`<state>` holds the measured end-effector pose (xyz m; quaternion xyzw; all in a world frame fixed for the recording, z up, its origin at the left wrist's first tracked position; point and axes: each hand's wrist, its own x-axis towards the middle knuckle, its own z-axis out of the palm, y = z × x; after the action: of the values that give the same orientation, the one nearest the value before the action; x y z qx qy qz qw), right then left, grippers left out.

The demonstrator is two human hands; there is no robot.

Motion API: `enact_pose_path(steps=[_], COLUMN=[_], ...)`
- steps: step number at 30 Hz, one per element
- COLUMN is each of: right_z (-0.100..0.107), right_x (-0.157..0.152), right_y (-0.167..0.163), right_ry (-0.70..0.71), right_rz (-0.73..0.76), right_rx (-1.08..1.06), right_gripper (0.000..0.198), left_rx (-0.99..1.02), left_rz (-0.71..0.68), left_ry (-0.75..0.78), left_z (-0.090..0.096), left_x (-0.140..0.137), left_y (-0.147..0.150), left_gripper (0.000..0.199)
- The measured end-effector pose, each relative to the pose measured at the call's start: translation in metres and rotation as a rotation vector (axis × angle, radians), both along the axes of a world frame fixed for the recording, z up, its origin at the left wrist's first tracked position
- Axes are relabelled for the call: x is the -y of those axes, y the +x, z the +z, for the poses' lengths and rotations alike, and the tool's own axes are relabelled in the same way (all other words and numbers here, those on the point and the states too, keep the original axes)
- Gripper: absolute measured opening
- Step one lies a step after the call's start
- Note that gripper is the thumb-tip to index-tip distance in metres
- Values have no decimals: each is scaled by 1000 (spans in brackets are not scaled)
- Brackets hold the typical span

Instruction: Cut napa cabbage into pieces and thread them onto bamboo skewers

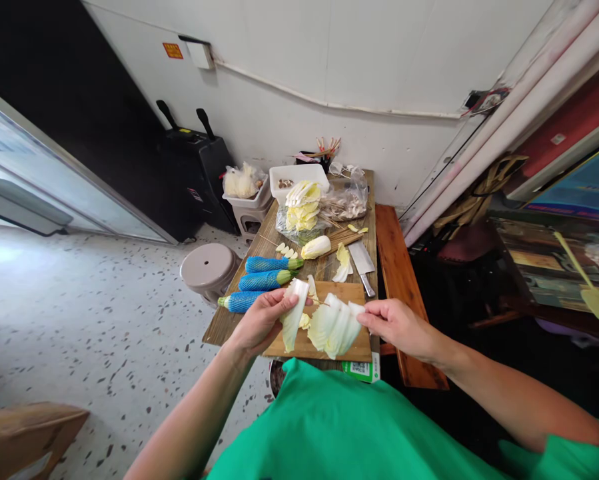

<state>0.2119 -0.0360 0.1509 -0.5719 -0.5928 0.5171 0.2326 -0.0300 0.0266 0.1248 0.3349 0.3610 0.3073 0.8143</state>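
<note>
The left hand [265, 319] holds a single leaf piece [292, 321], thumb on the near face and fingers behind. The right hand [393, 324] is pinched narrow at the right edge of a leaf cluster [335, 328]; whether its fingers also grip a skewer end inside the cluster cannot be told.

The governing relation is the short gap between piece and cluster. The cluster lies directly to the right of the left-hand fingers, at about the same height in the view. A thin skewer [320, 303], only partly visible, bridges this gap and runs roughly crosswise, from one hand toward the other. The long axis of the single piece runs away from and toward the person, thus across the skewer line. The cluster's leaves overlap side by side, with their white ends uppermost in the view. The right hand is nearer the cluster; the left hand is nearer the free side of the gap.

Both leaf items are held above the cutting board [363, 343], which rests on the table [218, 325]. The cleaver [362, 260] lies beyond the right hand, its handle pointing toward the person.
</note>
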Motion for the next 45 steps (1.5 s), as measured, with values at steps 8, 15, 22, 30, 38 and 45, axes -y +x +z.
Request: enact_pose_path(steps=[8, 15, 22, 30, 38, 45], right_z=[-1, -3, 2, 4, 1, -2], right_x=[6, 12, 13, 11, 2, 0], right_y=[4, 5, 6, 4, 4, 9], right_ry=[-42, -81, -180, -212, -109, -54], right_rz=[-24, -70, -115, -147, -129, -92], right_rx=[-38, -82, -152, -204, -197, -157], right_gripper=[35, 38, 41, 44, 42, 40], left_rx=[-83, -128, -94, -81, -69, -76], left_rz=[-8, -39, -125, -167, -121, -113], left_ry=[90, 111, 96, 80, 112, 130], left_z=[-1, 0, -1, 1, 5, 6], left_x=[1, 1, -1, -3, -6, -7], left_y=[3, 8, 13, 16, 24, 27], left_gripper=[24, 28, 25, 26, 21, 21])
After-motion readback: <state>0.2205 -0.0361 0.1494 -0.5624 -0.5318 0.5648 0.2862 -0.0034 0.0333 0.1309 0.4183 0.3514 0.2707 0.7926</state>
